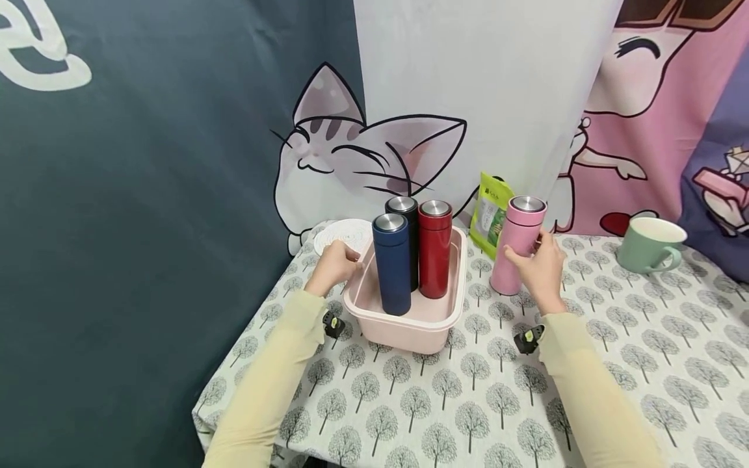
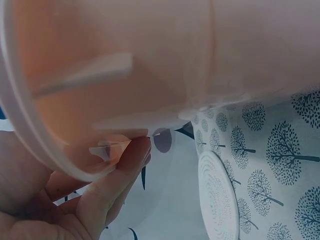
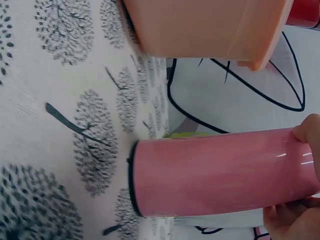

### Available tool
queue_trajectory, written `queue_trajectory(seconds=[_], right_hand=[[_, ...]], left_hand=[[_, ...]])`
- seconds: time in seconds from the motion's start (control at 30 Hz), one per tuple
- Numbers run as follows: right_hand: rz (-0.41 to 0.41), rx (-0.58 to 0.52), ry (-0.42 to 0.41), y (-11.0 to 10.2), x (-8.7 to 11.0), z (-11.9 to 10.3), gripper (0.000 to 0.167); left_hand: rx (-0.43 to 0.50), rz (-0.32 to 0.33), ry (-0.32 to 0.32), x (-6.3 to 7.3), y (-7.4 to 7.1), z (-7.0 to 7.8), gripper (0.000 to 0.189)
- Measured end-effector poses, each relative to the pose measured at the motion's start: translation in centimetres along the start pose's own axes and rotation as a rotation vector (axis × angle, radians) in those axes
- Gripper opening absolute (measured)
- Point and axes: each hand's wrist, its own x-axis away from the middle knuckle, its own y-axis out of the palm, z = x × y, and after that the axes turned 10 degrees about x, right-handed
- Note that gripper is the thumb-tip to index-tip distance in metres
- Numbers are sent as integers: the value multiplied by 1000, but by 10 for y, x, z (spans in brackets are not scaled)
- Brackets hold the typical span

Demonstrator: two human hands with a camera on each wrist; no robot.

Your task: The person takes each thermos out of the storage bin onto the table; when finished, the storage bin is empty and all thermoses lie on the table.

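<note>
My left hand grips the left rim of a pale pink plastic basin, its fingers at the rim in the left wrist view. Inside the basin stand three thermos bottles with steel-topped lids: a blue thermos in front, a black thermos behind it and a red thermos on the right. To the right of the basin, my right hand holds a pink thermos round its upper body, thumb on one side and fingers on the other. Its dark base is close over the tablecloth in the right wrist view.
A round white woven mat lies behind my left hand. Behind the pink thermos stands a green packet. A green mug is at the right, on the tree-print tablecloth. Printed curtains hang behind the table.
</note>
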Motion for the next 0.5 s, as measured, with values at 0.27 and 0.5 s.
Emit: queue_trajectory(seconds=[0.27,0.5], right_hand=[[-41,15,9,-5,-5,-13,70],[-211,34,58,-16,5,-9,96]], left_hand=[[7,3,11,-3,-7,6,26],[1,-4,-2,2,-2,2,26]])
